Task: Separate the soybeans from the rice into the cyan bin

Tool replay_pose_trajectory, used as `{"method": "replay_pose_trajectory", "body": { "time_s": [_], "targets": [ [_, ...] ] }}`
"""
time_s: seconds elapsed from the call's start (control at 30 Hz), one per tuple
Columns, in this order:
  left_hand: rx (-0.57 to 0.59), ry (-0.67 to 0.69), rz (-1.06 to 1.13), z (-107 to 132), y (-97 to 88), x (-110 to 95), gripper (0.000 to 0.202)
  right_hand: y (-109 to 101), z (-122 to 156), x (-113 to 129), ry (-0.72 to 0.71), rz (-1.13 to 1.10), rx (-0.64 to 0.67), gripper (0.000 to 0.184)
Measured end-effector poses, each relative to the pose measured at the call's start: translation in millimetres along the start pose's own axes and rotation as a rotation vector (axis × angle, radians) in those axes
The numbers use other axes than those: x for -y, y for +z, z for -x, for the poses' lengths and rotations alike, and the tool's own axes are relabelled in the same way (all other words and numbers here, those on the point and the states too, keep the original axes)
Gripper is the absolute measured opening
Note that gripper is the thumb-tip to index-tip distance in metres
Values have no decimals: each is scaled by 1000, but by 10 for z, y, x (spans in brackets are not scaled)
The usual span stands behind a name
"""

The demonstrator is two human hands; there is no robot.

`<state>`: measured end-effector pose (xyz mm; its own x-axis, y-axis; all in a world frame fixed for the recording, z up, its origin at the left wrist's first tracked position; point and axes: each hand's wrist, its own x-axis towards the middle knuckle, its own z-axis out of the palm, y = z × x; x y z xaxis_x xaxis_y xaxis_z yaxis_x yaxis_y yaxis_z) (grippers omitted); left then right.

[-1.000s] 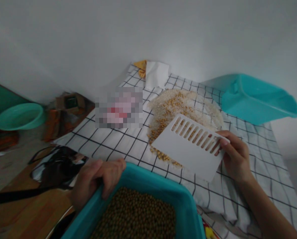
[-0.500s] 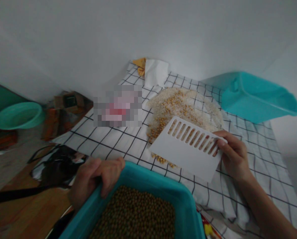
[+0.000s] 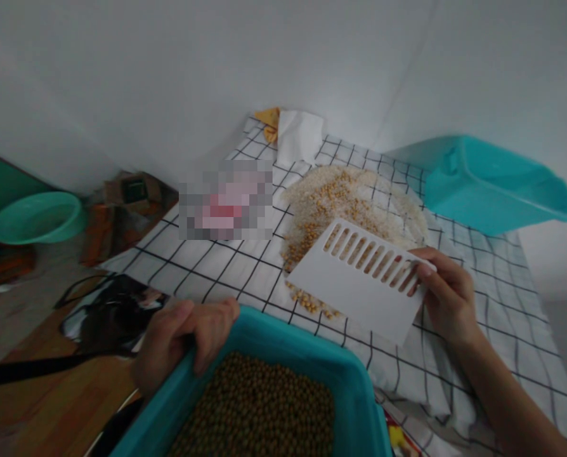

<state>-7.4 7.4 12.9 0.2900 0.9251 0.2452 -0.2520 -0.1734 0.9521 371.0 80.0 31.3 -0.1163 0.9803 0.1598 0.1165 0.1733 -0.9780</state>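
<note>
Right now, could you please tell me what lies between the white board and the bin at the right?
In the head view, pale grains, then checked cloth, lie between the white board and the bin.

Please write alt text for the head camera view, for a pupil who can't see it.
A right hand holds a white slotted sheet that partly hides a spread of pale and yellow grains on a checked cloth. The left hand grips the rim of a teal tub holding brownish beans; a turquoise container sits far right.
</note>
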Motion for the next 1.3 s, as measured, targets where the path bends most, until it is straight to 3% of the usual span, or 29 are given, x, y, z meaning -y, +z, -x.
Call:
{"method": "replay_pose_trajectory", "body": {
  "time_s": [0.1, 0.23, 0.73, 1.03, 1.3],
  "targets": [
    [24, -16, 14, 26, -10, 18, 66, -5, 8, -4, 17, 4, 40, 14],
    [-33, 25, 29, 14, 30, -3, 65, 0, 26, -3, 24, -2, 64, 13],
    [73, 35, -30, -49, -16, -27, 67, 21, 37, 16, 31, -2, 77, 18],
    [45, 46, -17, -43, 3, -23, 67, 50, 16, 36, 2, 25, 27, 16],
    [1, 60, -9, -51, 62, -32, 66, 6, 49, 12, 42, 22, 86, 15]
  ]
}}
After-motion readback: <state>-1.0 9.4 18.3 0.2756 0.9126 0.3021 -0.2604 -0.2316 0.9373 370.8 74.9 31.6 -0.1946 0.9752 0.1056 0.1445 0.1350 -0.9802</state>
